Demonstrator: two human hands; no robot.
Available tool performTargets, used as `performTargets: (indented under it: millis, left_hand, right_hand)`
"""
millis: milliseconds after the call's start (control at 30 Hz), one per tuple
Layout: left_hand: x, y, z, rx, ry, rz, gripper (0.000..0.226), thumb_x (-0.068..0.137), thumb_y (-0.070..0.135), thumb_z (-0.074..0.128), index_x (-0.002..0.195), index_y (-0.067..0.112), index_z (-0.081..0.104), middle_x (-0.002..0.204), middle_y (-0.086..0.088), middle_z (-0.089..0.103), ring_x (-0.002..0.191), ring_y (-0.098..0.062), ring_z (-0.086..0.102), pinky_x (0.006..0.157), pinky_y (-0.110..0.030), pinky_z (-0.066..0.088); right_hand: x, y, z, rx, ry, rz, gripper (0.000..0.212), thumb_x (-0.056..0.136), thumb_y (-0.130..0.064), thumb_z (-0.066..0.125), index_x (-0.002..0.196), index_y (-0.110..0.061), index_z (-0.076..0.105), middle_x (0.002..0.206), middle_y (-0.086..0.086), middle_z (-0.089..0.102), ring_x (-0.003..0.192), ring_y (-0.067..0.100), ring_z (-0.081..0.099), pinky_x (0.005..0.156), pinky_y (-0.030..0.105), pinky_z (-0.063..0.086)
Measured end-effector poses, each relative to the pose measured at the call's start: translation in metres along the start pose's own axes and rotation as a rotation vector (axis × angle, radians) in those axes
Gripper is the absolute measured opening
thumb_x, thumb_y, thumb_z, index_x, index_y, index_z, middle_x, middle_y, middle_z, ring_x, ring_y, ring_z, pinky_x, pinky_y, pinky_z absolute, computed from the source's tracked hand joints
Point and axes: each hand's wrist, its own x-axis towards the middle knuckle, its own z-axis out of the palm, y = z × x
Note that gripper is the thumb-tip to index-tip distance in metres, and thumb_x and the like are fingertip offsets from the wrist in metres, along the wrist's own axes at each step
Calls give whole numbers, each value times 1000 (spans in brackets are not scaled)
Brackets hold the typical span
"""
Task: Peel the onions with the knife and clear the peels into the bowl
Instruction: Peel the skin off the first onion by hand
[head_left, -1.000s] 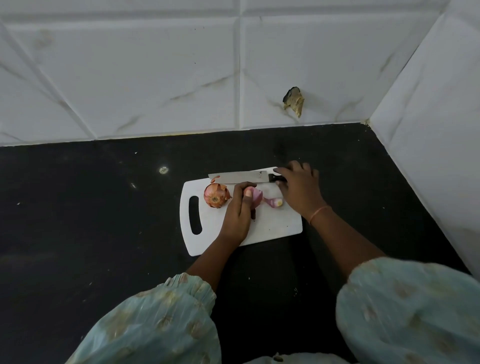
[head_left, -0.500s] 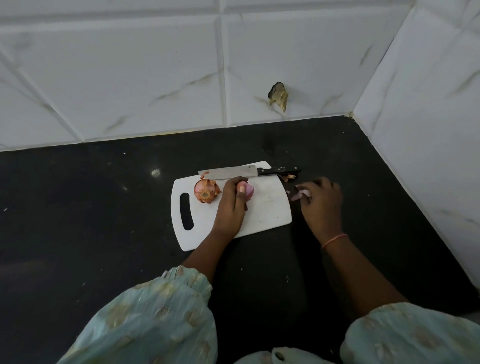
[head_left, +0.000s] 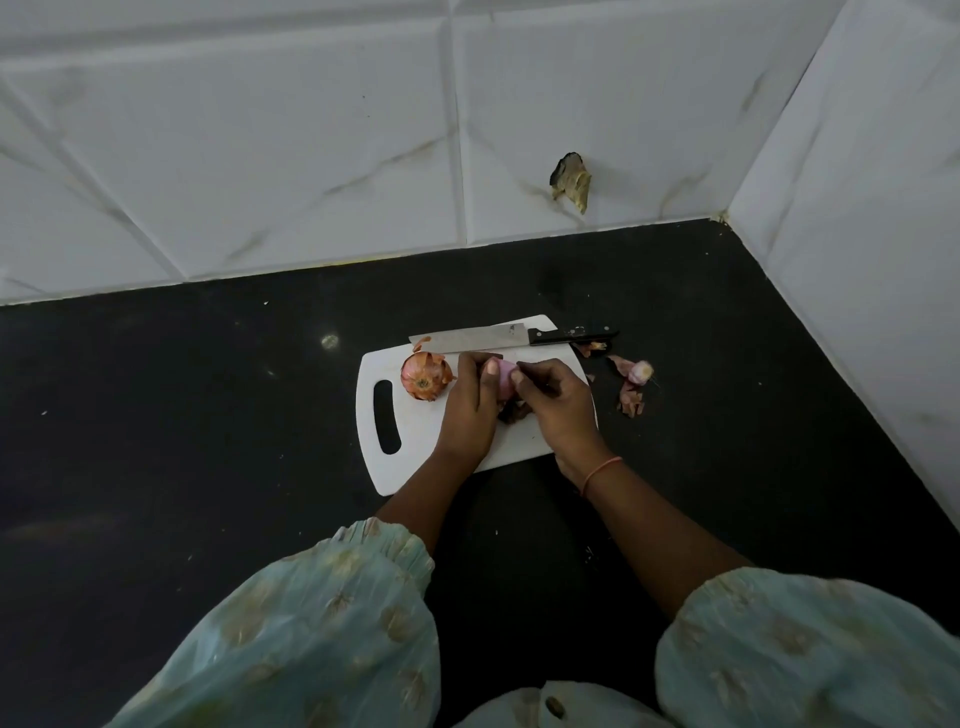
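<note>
The right hand (head_left: 558, 397) has come back from the black worktop (head_left: 208, 415), where it left a cut onion end and papery scraps (head_left: 635, 387) just off the white plastic cutting board (head_left: 415, 457). It now pinches at the skin of the half-peeled onion (head_left: 505, 375), which the left hand (head_left: 467, 405) grips on the board. So peeling goes on by fingers, and the peels pile up with no bowl in view. The steel knife (head_left: 511, 336) lies idle along the board's far edge. A second onion (head_left: 425, 375), round and dry-skinned, waits unpeeled beside the left hand.
</note>
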Motion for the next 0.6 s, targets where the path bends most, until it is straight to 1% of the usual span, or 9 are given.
performTargets:
  millis: [67,133,233,300,367,433,467,533,600]
  left_hand:
    - [1,-2,0,7,1,-1,27,107,27,35,117,6,48,101,6,61,91,2,59,81,-19,48]
    - [2,-3,0,9,-2,-2,29,107,29,34,118,6,48,101,5,61,91,1,59,81,-18,49]
    - [2,0,1,19,20,-2,34,105,35,31,116,9,50,99,-1,63,91,-8,61,79,-23,50]
    - [3,0,2,38,39,0,32,106,34,31,112,9,51,96,0,63,87,-4,60,76,-21,49]
    - [4,0,2,58,51,-3,25,108,27,32,106,12,51,90,4,61,81,2,58,71,-17,46]
    - [5,0,1,75,54,-13,23,109,24,32,104,13,52,86,5,60,76,2,57,67,-19,46]
    - [5,0,1,76,52,-20,23,109,24,32,105,12,52,86,5,60,75,2,57,67,-20,46]
    - [5,0,1,61,51,-26,22,109,23,34,105,12,54,87,6,61,76,2,58,68,-20,47]
    - [4,4,1,15,42,-21,20,108,21,38,104,16,58,88,6,64,79,0,60,70,-20,48]
  right_hand:
    - [0,1,3,38,5,10,12,90,-14,70,101,-12,68,99,4,72,93,12,68,80,24,55]
    - [-1,2,5,57,23,14,9,90,-14,70,99,-16,68,99,1,72,94,9,68,78,19,54]
    - [0,3,8,72,47,17,9,90,-12,69,96,-19,68,99,2,71,95,12,67,76,18,53]
    - [1,5,8,84,50,26,9,90,-13,69,96,-19,68,99,5,71,95,16,67,77,25,55]
    - [2,7,6,91,49,29,9,90,-13,69,97,-18,67,101,9,71,96,23,68,81,32,56]
    - [3,9,3,88,32,39,11,91,-14,68,102,-15,67,106,13,71,102,29,67,90,40,56]
    - [4,9,1,87,22,54,13,91,-14,68,104,-14,66,109,13,70,105,30,66,93,43,54]
    - [4,10,-3,105,5,95,16,91,-13,67,107,-13,64,111,11,69,108,27,66,97,45,53]
    - [3,7,-5,143,-20,115,21,90,-13,69,111,-11,63,112,11,69,108,26,66,97,44,54]
